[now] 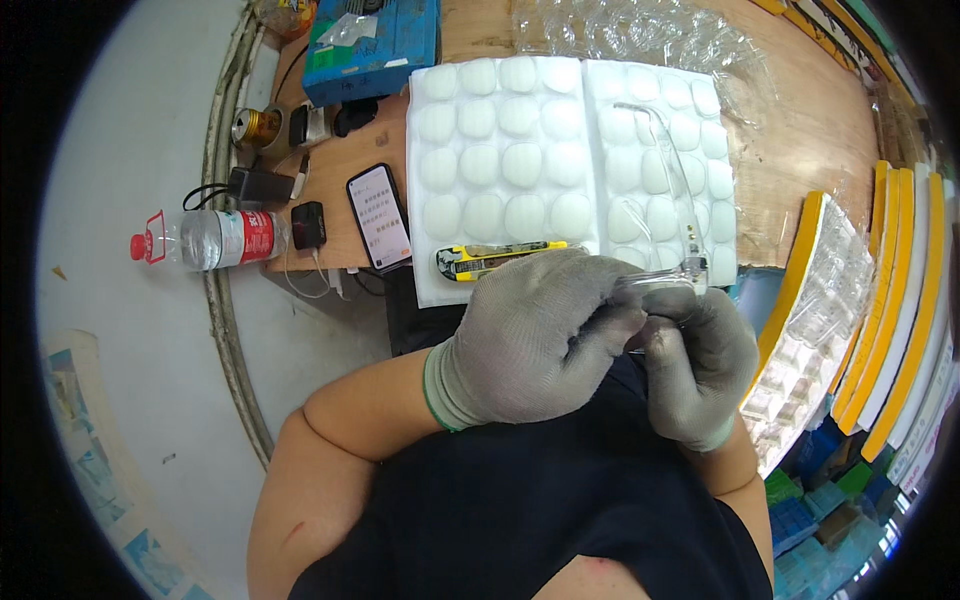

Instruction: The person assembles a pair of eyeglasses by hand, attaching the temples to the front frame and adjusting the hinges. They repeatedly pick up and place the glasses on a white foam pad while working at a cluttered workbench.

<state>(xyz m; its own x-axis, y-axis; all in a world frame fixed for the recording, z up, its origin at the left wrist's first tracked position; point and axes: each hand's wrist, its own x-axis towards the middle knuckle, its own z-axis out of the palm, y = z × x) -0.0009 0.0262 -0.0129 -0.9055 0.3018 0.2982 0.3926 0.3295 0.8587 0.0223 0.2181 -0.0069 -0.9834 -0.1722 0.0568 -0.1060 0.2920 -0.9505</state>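
Both my gloved hands meet over the near edge of a white padded sheet covered in rows of rounded bumps. Between them is a pair of clear eyeglasses, one thin temple reaching away over the sheet and curving at its tip. My left hand is closed, pinching the frame near the front. Closed fingers of my right hand grip the glasses beside it. The fingers hide much of the frame. Just past my left hand, a yellow and black utility knife lies on the sheet.
A lit phone lies left of the sheet, near chargers and cables. Beyond it stand a blue box and a can. A large water bottle is at far left. Clear plastic wrap lies behind; yellow-edged panels stand right.
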